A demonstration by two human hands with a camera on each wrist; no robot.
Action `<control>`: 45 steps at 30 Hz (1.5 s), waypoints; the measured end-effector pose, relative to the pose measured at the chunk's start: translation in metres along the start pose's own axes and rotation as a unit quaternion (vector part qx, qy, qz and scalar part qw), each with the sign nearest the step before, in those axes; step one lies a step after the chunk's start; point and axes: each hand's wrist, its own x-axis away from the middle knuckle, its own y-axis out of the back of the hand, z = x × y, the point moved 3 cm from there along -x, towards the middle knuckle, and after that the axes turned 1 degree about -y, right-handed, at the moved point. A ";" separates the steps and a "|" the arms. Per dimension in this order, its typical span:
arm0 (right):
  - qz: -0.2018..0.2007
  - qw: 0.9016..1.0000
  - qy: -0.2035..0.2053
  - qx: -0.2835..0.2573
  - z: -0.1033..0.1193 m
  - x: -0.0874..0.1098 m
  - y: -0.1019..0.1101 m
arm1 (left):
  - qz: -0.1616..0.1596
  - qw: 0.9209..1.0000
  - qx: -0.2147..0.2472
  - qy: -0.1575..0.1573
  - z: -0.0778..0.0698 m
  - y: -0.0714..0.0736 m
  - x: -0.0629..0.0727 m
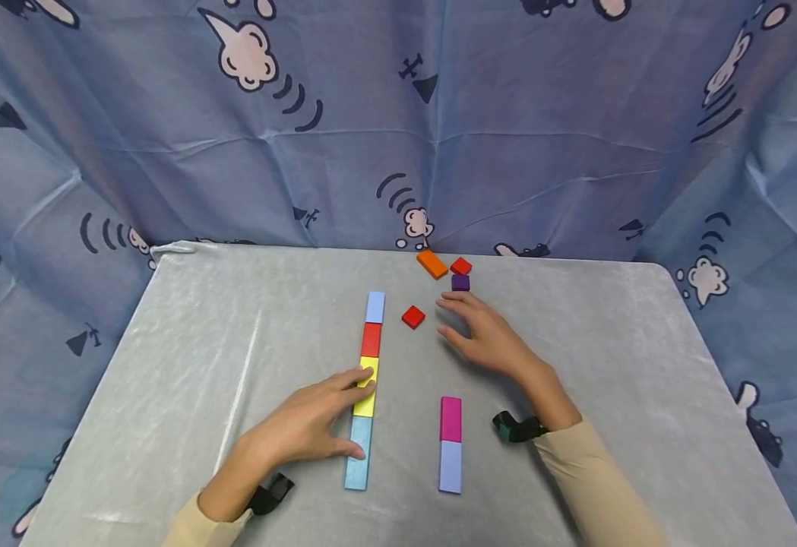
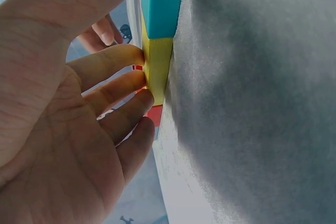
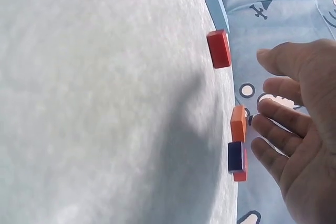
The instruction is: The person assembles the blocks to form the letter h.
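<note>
With the person at six o'clock and the middle of the grey table (image 1: 186, 319) as the dial's centre, a periwinkle block (image 1: 450, 468) lies nearest at five o'clock, a magenta block (image 1: 450, 419) butted against its twelve o'clock end. At seven o'clock, a turquoise block (image 1: 357, 472) begins a longer row. The left hand (image 1: 305, 422) reaches in from eight o'clock, its thumb on the turquoise block and its fingers loosely extended, slightly spread, against the side of the yellow section (image 1: 365, 405); they touch without pinching. Fingers cover part of the yellow, so I cannot tell whether it is one block or two. Beyond it the row runs on toward eleven o'clock with a red block (image 1: 371, 339), then a pale blue block (image 1: 374, 307) at the tip.

At two o'clock the right hand (image 1: 490, 338) hangs with fingers relaxed and a little apart, holding nothing. Near its fingertips, toward twelve, lies a loose red block (image 1: 413, 317); toward one lie a purple block (image 1: 460, 282), an orange block (image 1: 432, 264) and a farther red block (image 1: 461, 265).

The blocks look light, stiff and smooth, hardly fragile. A thumb-and-finger pinch across the long sides should serve best; a careless nudge would probably skew the row.
</note>
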 end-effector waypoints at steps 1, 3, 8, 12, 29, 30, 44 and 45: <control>0.000 1.000 0.001 0.000 0.000 -0.001 -0.001 | -0.001 1.000 0.000 0.000 0.000 0.000 0.000; 0.000 1.000 0.006 -0.001 0.001 -0.003 -0.003 | -0.001 1.000 0.001 -0.001 0.000 0.000 0.000; 0.002 1.000 0.017 -0.001 0.005 -0.007 -0.005 | -0.001 1.000 0.001 -0.007 0.000 0.000 -0.001; 0.008 1.000 0.017 0.003 0.009 -0.012 -0.006 | -0.003 1.000 -0.003 -0.011 -0.001 0.001 -0.002; 0.044 0.994 0.004 0.096 0.032 -0.035 -0.017 | -0.002 1.000 -0.009 -0.008 0.001 0.004 0.000; 0.042 0.994 -0.004 0.105 0.033 -0.037 -0.018 | -0.002 1.000 -0.008 -0.007 0.001 0.004 0.000; 0.038 0.993 -0.031 0.104 0.045 -0.045 -0.027 | -0.001 1.000 -0.001 -0.007 0.000 0.001 0.000; 0.039 0.994 -0.029 0.099 0.045 -0.044 -0.027 | -0.002 1.000 -0.001 -0.008 0.000 0.001 0.000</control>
